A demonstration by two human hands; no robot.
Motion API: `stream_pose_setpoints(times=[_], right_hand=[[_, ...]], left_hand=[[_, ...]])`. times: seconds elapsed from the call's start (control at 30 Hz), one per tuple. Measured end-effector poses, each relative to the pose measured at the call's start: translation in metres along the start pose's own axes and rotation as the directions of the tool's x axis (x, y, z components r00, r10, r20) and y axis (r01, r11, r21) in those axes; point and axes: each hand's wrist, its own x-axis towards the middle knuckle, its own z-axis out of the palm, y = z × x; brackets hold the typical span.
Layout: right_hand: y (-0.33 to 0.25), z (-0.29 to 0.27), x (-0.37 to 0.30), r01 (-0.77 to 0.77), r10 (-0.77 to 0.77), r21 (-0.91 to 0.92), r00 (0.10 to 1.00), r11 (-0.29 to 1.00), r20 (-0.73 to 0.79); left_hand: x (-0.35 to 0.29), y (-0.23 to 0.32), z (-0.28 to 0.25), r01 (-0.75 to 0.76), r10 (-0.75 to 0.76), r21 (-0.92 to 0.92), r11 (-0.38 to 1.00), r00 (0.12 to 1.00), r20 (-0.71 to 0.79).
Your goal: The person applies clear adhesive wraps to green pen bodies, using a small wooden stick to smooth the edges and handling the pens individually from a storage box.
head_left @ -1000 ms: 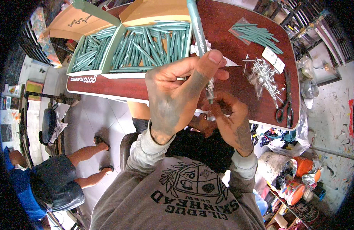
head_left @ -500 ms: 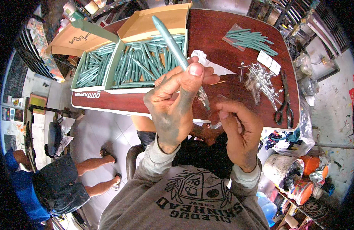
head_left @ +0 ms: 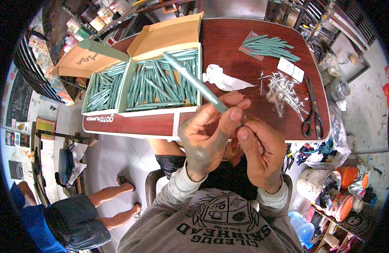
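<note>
A dark red table [head_left: 228, 46] fills the upper frame, bearing an open cardboard box [head_left: 160, 80] of green sticks at upper left. At centre, the left hand [head_left: 209, 139] pinches one green stick [head_left: 194, 82]; the right hand [head_left: 262, 156] has fingers pressed together at its lower end. White tiled floor [head_left: 114, 156] shows at lower left.

Illumination is bright, even daylight with saturated colour. The glossy dark red-brown wooden tabletop [head_left: 228, 46] carries soft sheen but no harsh glare. Shadows are faint and short. Focus is sharp at centre. Fisheye distortion bends the tabletop's straight edges strongly toward the rim, where a black circular vignette cuts off all four corners.
</note>
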Motion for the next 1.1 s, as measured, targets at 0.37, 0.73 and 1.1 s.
stream_pose_setpoints(times=[0.37, 0.73, 1.1], right_hand=[[0.009, -0.020, -0.012, -0.158, 0.153, 0.072, 0.986, 0.985, 0.071], [-0.001, -0.032, -0.014, 0.091, -0.087, -0.167, 0.996, 0.982, 0.035], [0.005, -0.020, -0.008, -0.162, 0.133, 0.273, 0.984, 0.948, 0.119]], left_hand=[[0.011, -0.033, -0.023, -0.053, 0.140, -0.218, 0.975, 0.902, 0.408], [0.006, -0.029, -0.021, -0.312, 0.294, 0.038, 0.949, 0.923, 0.247], [-0.008, -0.037, -0.010, -0.272, 0.255, 0.146, 0.951, 0.959, 0.128]])
